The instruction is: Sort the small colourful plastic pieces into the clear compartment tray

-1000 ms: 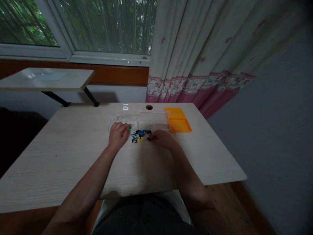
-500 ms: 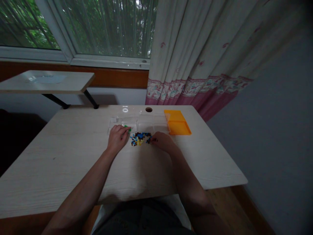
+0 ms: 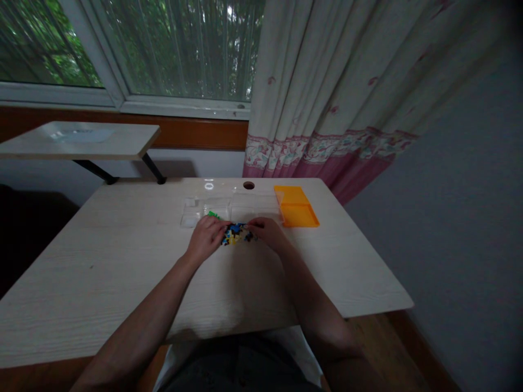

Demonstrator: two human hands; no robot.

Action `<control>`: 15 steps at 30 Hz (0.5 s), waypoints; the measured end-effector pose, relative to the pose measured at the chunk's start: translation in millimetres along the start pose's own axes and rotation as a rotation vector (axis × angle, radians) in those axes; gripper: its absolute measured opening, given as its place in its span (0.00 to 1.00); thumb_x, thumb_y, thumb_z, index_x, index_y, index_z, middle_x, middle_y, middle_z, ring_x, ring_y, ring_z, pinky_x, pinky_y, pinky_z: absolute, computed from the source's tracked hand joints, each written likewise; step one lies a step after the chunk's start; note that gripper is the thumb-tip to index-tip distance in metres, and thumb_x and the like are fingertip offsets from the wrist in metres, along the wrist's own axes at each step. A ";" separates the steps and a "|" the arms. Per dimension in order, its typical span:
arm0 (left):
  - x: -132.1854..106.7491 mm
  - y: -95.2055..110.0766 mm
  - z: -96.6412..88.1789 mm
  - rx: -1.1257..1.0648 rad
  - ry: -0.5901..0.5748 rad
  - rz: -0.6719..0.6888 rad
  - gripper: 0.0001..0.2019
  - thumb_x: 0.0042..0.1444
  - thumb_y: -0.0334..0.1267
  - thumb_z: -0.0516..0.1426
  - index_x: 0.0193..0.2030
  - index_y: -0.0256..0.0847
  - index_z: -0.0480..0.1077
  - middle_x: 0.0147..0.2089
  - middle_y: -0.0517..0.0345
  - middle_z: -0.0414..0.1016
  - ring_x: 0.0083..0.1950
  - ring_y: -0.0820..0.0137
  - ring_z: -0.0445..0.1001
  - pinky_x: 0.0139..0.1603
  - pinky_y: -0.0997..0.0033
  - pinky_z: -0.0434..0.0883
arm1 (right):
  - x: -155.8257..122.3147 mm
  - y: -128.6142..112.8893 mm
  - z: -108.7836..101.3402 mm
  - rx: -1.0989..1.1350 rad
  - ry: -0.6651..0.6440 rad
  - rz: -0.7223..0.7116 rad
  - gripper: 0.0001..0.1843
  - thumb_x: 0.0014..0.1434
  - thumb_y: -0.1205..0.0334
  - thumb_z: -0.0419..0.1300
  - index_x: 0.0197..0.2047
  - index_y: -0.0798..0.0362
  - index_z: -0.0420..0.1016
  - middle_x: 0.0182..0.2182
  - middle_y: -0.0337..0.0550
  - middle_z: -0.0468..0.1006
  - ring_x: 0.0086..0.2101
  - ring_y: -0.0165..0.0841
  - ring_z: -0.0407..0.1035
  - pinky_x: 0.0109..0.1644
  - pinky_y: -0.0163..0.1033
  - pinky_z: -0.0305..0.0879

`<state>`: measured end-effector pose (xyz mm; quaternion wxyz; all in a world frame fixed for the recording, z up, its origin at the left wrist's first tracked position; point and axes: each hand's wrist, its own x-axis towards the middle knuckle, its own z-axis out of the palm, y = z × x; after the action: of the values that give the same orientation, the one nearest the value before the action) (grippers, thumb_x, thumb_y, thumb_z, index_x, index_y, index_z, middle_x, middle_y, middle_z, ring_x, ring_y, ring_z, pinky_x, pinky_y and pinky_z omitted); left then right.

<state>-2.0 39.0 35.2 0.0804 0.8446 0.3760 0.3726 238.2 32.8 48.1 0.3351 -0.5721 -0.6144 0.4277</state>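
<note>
Centrally, the table [image 3: 122, 261] is carrying a clear tray [image 3: 192, 211] and, right of it, an orange lid [image 3: 296, 209]. Just below, the left hand [image 3: 208, 240] and right hand [image 3: 267, 233] are resting against 2 sides of the bead pile [image 3: 236, 234], seemingly penning it in. Whether either is gripping anything is not showing.

I find no text, label, brand, number or sign that can be read. The orange lid [image 3: 297, 208] and the clear compartment box [image 3: 245, 206] show plain faces. The coloured pieces [image 3: 236, 234] on the tabletop [image 3: 122, 261] are too small for me to make out any marking. The curtain [image 3: 327, 109] carries a floral band only. A pale sheet [image 3: 81, 134] on the side table [image 3: 126, 142] is too blurred to tell.
</note>
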 end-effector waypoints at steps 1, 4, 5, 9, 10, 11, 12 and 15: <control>-0.3 3.8 1.4 -0.015 -0.015 0.018 0.14 0.66 0.38 0.51 0.51 0.42 0.75 0.40 0.52 0.73 0.44 0.64 0.68 0.49 0.62 0.67 | -0.5 -1.4 4.0 0.087 -0.025 0.019 0.18 0.52 0.49 0.63 0.35 0.57 0.80 0.22 0.35 0.72 0.24 0.26 0.61 0.28 0.32 0.54; -1.3 12.6 4.1 -0.046 -0.020 0.039 0.14 0.64 0.43 0.55 0.52 0.42 0.75 0.40 0.51 0.74 0.45 0.64 0.69 0.48 0.62 0.68 | -3.9 -7.1 16.3 0.322 -0.115 0.081 0.22 0.48 0.44 0.66 0.33 0.57 0.78 0.18 0.32 0.67 0.21 0.23 0.56 0.25 0.31 0.48; -1.7 14.1 4.5 -0.050 -0.008 0.037 0.14 0.64 0.44 0.56 0.52 0.42 0.75 0.41 0.51 0.74 0.45 0.64 0.69 0.48 0.62 0.69 | -5.2 -8.9 20.2 0.392 -0.140 0.104 0.23 0.46 0.44 0.67 0.33 0.57 0.77 0.18 0.31 0.66 0.20 0.22 0.55 0.24 0.31 0.47; -3.4 14.0 5.4 -0.042 0.075 0.045 0.13 0.62 0.44 0.57 0.50 0.43 0.76 0.42 0.52 0.76 0.45 0.64 0.71 0.48 0.62 0.70 | -8.8 -13.6 33.2 0.597 -0.218 0.178 0.24 0.42 0.44 0.71 0.33 0.56 0.76 0.19 0.30 0.64 0.21 0.21 0.53 0.23 0.30 0.45; -3.8 13.2 5.8 -0.036 0.094 0.059 0.12 0.62 0.44 0.57 0.49 0.43 0.76 0.41 0.52 0.77 0.44 0.65 0.71 0.47 0.62 0.70 | -9.4 -14.3 35.3 0.629 -0.231 0.185 0.25 0.42 0.44 0.71 0.34 0.56 0.76 0.19 0.30 0.64 0.20 0.21 0.53 0.23 0.30 0.44; -4.1 12.3 6.2 -0.030 0.109 0.073 0.12 0.62 0.43 0.57 0.48 0.42 0.76 0.41 0.52 0.78 0.43 0.65 0.72 0.47 0.62 0.70 | -9.8 -14.9 36.9 0.650 -0.241 0.186 0.25 0.42 0.44 0.71 0.34 0.56 0.76 0.19 0.30 0.64 0.20 0.21 0.52 0.23 0.30 0.43; -4.5 11.5 6.8 -0.023 0.120 0.084 0.11 0.63 0.43 0.58 0.47 0.42 0.77 0.40 0.52 0.79 0.42 0.65 0.73 0.46 0.62 0.71 | -10.1 -15.4 38.0 0.665 -0.241 0.183 0.25 0.42 0.44 0.71 0.34 0.56 0.76 0.19 0.30 0.64 0.20 0.21 0.52 0.22 0.31 0.42; -5.4 9.9 8.4 -0.001 0.145 0.107 0.10 0.62 0.42 0.58 0.46 0.42 0.77 0.40 0.53 0.80 0.41 0.66 0.74 0.45 0.63 0.71 | -10.6 -16.0 39.2 0.679 -0.230 0.172 0.25 0.42 0.44 0.72 0.34 0.56 0.77 0.18 0.30 0.63 0.20 0.20 0.51 0.22 0.31 0.40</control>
<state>7.0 29.5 30.4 0.0333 0.8343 0.3352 0.4365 197.5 17.0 47.4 0.3974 -0.4260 -0.4206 0.6955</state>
